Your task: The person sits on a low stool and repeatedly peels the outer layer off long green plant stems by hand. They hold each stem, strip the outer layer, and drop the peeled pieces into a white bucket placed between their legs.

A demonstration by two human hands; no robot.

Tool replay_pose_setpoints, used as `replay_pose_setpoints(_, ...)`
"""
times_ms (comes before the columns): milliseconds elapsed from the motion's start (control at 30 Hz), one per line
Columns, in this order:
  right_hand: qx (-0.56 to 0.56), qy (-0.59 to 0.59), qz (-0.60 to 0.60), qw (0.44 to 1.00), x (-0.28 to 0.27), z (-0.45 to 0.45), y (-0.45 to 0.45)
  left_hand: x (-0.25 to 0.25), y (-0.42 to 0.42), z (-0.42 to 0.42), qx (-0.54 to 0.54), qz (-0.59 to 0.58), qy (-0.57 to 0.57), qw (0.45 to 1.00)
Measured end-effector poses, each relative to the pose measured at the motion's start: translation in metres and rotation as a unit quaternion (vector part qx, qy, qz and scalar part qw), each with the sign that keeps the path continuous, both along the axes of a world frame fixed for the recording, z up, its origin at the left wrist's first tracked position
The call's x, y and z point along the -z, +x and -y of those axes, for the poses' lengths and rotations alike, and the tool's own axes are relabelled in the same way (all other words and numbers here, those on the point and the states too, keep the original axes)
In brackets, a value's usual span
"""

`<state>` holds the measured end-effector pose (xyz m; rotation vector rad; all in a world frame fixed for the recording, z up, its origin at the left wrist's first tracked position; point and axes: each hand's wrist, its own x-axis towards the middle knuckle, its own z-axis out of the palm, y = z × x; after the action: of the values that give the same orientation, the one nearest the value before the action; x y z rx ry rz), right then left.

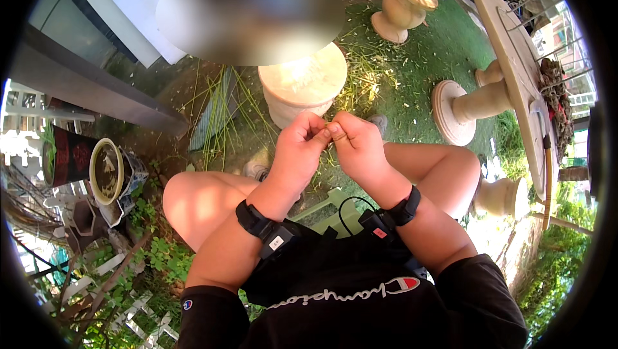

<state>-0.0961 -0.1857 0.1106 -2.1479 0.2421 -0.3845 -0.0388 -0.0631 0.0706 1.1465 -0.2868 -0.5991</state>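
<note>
My left hand [304,139] and my right hand [356,143] meet fingertip to fingertip above my lap. Between the pinched thumbs and forefingers shows a sliver of a thin yellow-green plant stem [328,124]; the fingers hide most of it. Just beyond my hands stands a round pale stone stool [304,86], its top sunlit. Long green stems [219,129] lie fanned on the ground to its left, partly over a grey-green striped sheet [212,107]. Cut stems and leafy scraps [364,78] are heaped to its right.
A stone table [512,59] with a curved-bladed, wooden-handled tool [547,175] stands at right. Another stone stool [403,8] is farther back. At left are a dark post [106,83] and a water-filled pot [107,171]. A pale green seat [333,211] is under me. A blurred oval hides the top centre.
</note>
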Motion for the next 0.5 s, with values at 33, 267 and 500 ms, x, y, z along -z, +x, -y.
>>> replay_pose_setpoints(33, -0.008, -0.029, -0.001, 1.000, 0.000, 0.001, 0.000, 0.004, 0.004, -0.001, 0.003, 0.008, 0.006, 1.000)
replay_pose_setpoints(267, -0.024, 0.059, -0.069, 0.996, 0.003, 0.001, 0.000, -0.008, 0.016, -0.003, -0.029, -0.045, -0.065, 0.996)
replay_pose_setpoints(500, -0.189, -0.056, -0.227, 0.954, 0.043, 0.009, -0.019, -0.011, 0.048, -0.021, -0.034, -0.061, -0.161, 0.984)
